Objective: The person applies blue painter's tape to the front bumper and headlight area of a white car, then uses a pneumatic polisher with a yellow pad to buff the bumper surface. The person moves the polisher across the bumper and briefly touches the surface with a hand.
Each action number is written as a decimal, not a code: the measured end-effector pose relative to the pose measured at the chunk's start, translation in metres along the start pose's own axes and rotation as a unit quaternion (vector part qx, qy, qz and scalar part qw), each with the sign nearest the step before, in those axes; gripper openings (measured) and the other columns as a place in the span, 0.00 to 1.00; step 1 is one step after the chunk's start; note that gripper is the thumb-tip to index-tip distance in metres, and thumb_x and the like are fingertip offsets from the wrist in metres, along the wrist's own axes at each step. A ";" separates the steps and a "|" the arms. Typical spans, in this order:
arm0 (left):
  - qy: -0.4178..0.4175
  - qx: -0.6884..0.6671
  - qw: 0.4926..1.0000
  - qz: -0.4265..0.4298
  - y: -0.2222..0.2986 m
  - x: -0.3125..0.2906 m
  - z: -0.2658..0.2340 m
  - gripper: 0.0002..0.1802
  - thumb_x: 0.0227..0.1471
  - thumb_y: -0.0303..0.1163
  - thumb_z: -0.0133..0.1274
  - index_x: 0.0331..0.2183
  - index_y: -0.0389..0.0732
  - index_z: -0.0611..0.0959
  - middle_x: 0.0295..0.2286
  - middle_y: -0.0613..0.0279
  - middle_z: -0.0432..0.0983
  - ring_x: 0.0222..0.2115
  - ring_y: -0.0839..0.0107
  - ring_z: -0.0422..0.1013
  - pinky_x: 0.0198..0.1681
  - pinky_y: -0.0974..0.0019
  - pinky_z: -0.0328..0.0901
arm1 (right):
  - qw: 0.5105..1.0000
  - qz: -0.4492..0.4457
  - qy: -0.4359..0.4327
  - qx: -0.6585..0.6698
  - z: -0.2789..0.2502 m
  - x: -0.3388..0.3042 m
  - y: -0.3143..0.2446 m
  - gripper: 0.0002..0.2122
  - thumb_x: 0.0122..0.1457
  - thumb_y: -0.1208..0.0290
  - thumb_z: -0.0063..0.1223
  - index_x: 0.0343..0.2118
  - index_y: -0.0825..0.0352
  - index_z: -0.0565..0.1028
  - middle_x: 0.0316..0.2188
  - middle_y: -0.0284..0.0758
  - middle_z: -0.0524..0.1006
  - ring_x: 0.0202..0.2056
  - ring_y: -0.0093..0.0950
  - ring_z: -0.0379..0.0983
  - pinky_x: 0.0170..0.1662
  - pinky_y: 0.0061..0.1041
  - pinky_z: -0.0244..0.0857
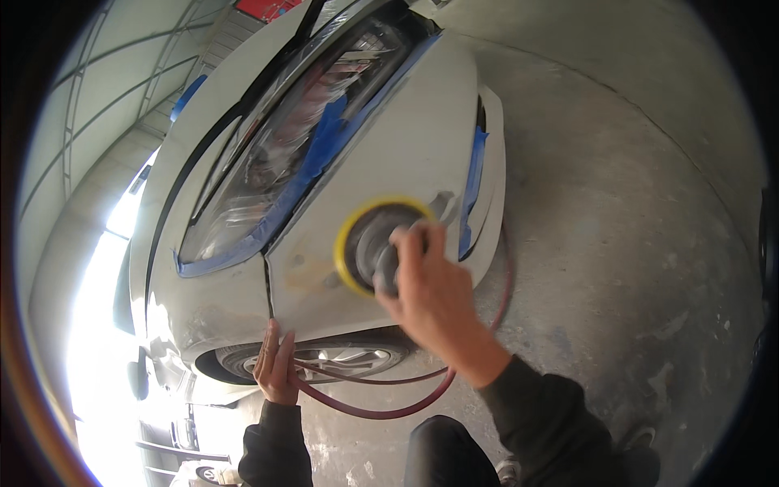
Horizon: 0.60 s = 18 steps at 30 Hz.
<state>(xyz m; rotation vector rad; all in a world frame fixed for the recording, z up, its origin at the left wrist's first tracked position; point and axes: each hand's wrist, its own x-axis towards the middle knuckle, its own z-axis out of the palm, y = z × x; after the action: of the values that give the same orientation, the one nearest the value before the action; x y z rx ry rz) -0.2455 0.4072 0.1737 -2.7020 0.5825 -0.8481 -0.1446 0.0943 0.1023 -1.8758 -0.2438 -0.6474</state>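
Yellow-rimmed sander (371,242) — in right hand (430,292)

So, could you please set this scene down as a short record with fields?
Right hand: the hand grips a round, yellow-rimmed power tool over the pale body panel
Left hand: the hand has its fingers extended at the wheel-arch edge; grip on the hose unclear
Hose: dark red hose, curving below the wheel in the picture
Headlight: the headlight is edged with blue tape
Floor: grey floor, with stains
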 end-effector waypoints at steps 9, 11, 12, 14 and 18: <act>0.018 -0.073 0.996 -0.052 0.009 0.001 -0.002 0.18 0.53 0.12 0.57 0.45 0.35 0.87 0.56 0.41 0.76 0.51 0.53 0.80 0.48 0.63 0.76 | 0.999 0.023 -0.026 0.011 -0.007 -0.009 0.004 0.30 0.50 0.68 0.72 0.52 0.65 0.64 0.49 0.48 0.67 0.34 0.48 0.81 0.33 0.38 0.80; 0.003 -0.094 0.993 -0.071 0.005 -0.003 -0.005 0.17 0.53 0.12 0.57 0.44 0.35 0.87 0.56 0.41 0.76 0.51 0.52 0.80 0.47 0.63 0.76 | 1.000 -0.004 -0.005 0.014 -0.003 0.015 0.002 0.30 0.50 0.67 0.72 0.52 0.65 0.64 0.49 0.47 0.68 0.32 0.47 0.81 0.33 0.38 0.79; 0.004 -0.101 0.992 -0.073 0.006 -0.003 -0.006 0.19 0.51 0.11 0.56 0.44 0.35 0.88 0.56 0.41 0.76 0.52 0.52 0.79 0.47 0.63 0.76 | 1.000 0.011 0.003 0.009 -0.005 0.022 0.006 0.30 0.50 0.67 0.72 0.52 0.65 0.64 0.48 0.47 0.68 0.31 0.47 0.81 0.32 0.38 0.79; 0.005 -0.116 0.990 -0.077 0.006 -0.003 -0.005 0.22 0.46 0.10 0.53 0.43 0.36 0.88 0.56 0.41 0.76 0.55 0.50 0.77 0.48 0.64 0.75 | 0.999 0.041 0.019 -0.001 -0.009 0.026 0.020 0.30 0.51 0.66 0.72 0.52 0.65 0.64 0.48 0.47 0.68 0.29 0.47 0.80 0.31 0.39 0.79; 0.007 -0.106 0.991 -0.087 0.012 -0.003 -0.003 0.22 0.46 0.10 0.53 0.42 0.36 0.89 0.56 0.40 0.76 0.55 0.49 0.77 0.48 0.62 0.76 | 1.000 0.021 -0.005 -0.015 -0.005 -0.012 0.014 0.28 0.54 0.65 0.70 0.51 0.65 0.64 0.47 0.47 0.68 0.28 0.47 0.80 0.29 0.39 0.79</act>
<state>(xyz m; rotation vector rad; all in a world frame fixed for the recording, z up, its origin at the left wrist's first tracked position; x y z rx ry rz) -0.2526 0.3976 0.1704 -2.9772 0.4690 -0.8955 -0.1495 0.0859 0.0865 -1.9078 -0.2019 -0.6168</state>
